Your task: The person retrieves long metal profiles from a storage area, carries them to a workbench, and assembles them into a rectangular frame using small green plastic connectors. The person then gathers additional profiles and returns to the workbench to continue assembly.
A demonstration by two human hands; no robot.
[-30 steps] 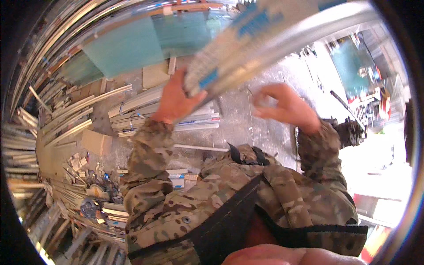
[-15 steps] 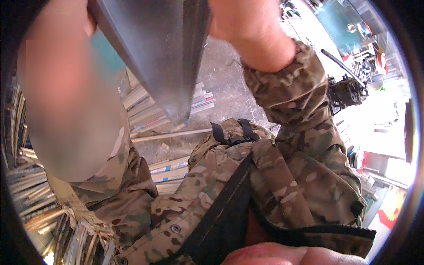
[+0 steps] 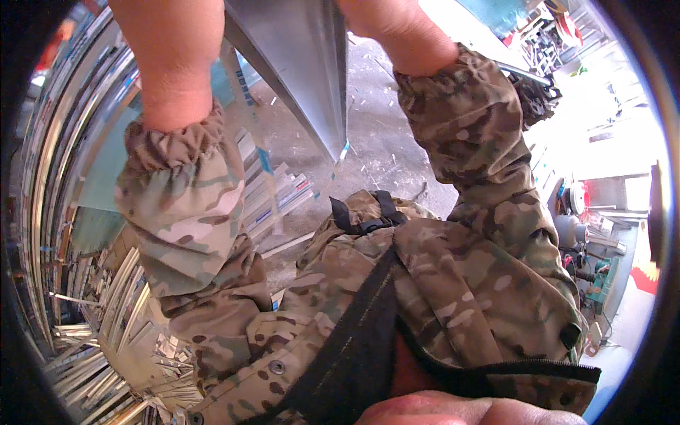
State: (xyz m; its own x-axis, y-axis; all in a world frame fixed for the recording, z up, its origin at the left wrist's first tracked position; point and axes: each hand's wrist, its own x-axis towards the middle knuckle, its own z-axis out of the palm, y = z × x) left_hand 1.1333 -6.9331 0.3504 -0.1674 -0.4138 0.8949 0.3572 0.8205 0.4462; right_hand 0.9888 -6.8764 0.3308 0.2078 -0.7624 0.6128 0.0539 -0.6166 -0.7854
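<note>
A long grey metal profile point(image 3: 304, 64), shaped like a channel, slants down from the upper edge of view between my forearms. Its narrow lower end hangs over the floor. My left hand point(image 3: 177, 35) lies along the profile's left side, and my right hand point(image 3: 379, 18) is against its right side. Both seem to carry it, though the fingers run out of view at the top. Camouflage sleeves with gathered cuffs cover both arms.
Long strips and profiles point(image 3: 78, 127) stand packed along the left. Cut pieces point(image 3: 92, 375) are piled at the lower left. White profiles point(image 3: 276, 195) lie on the grey floor point(image 3: 382, 149). A cluttered bench with a green machine point(image 3: 602, 283) stands at the right.
The racked strips at the left have come into view as my view turned. My left forearm, blurred before, shows clearly now. The profile's lower end sits higher and further right in view.
</note>
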